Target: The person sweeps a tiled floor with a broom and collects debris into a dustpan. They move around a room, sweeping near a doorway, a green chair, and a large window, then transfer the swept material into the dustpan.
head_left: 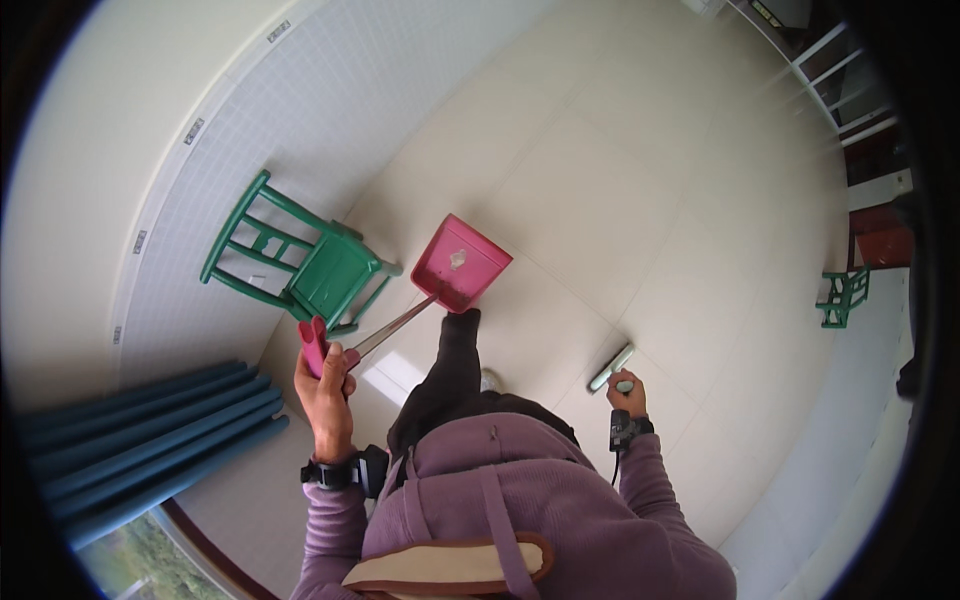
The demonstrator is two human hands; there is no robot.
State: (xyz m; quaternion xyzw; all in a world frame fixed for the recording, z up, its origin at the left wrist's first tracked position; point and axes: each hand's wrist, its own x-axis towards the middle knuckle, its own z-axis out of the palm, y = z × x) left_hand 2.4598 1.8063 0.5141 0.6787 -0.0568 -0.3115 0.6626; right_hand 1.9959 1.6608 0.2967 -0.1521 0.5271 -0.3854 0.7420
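Observation:
My left hand (324,392) is closed around the handle of a pink long-handled dustpan (468,250). Its metal pole slants away to the pan, which lies on the floor in front of my foot, with some dark bits near its pole end. In my right hand (627,394) is the pale green grip of what looks like a broom (611,368). I see it nearly end-on, so its shaft and bristles are mostly hidden. A strapped device sits on each wrist.
A green wooden chair (330,268) stands by the tiled wall at left, close to the dustpan. Blue curtains (160,430) hang beside a window at lower left. Another green chair (846,297) stands at far right. Pale tiles (600,190) cover the floor.

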